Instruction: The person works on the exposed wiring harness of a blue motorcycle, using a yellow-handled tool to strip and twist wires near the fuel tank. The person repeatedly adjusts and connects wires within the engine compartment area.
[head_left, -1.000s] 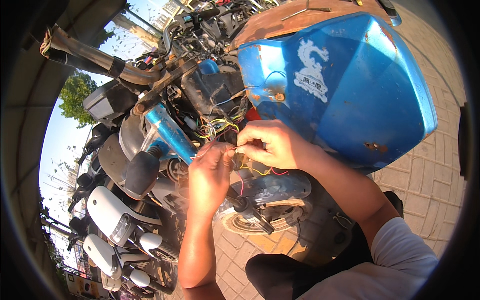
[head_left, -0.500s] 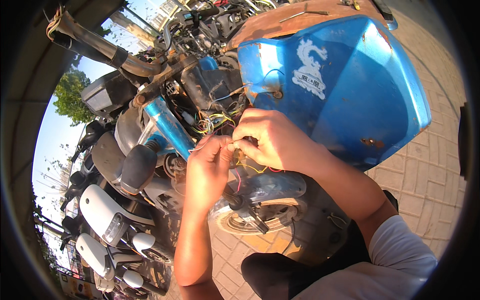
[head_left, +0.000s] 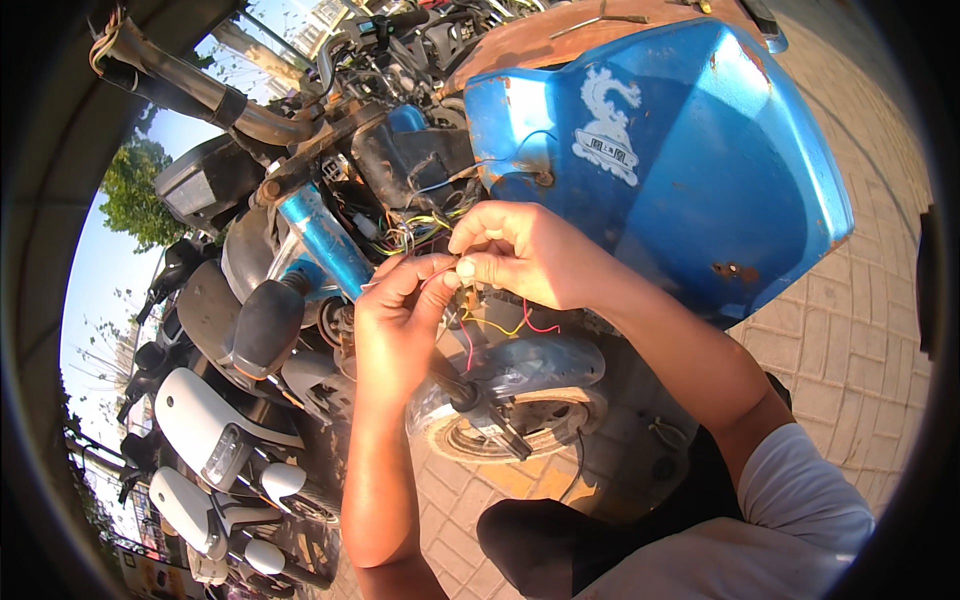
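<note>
My left hand [head_left: 398, 315] and my right hand [head_left: 535, 250] meet fingertip to fingertip in front of a partly stripped electric scooter. Both are closed in a pinch on a thin reddish wire, part of which shows along my left fingers; its end is hidden between the fingertips. Just behind them, a tangle of coloured wires [head_left: 408, 236] spills out beside the blue frame tube [head_left: 322, 235]. Below my hands dangle a pink wire [head_left: 469, 345] and a yellow wire [head_left: 495, 329]. To the right stands a scuffed blue body panel [head_left: 690, 190] with a white sticker.
Under my hands are a grey mudguard [head_left: 540, 365] and the dusty front wheel [head_left: 436, 435]. Pliers [head_left: 667, 433] lie on the paving. A metal tool [head_left: 600, 20] rests on a brown board behind the panel. White scooters [head_left: 205, 415] line the left side.
Both hands stay together at the wire, and the fingers have shifted their pinch. More of the reddish wire shows along my left fingers. The whole view has moved slightly.
</note>
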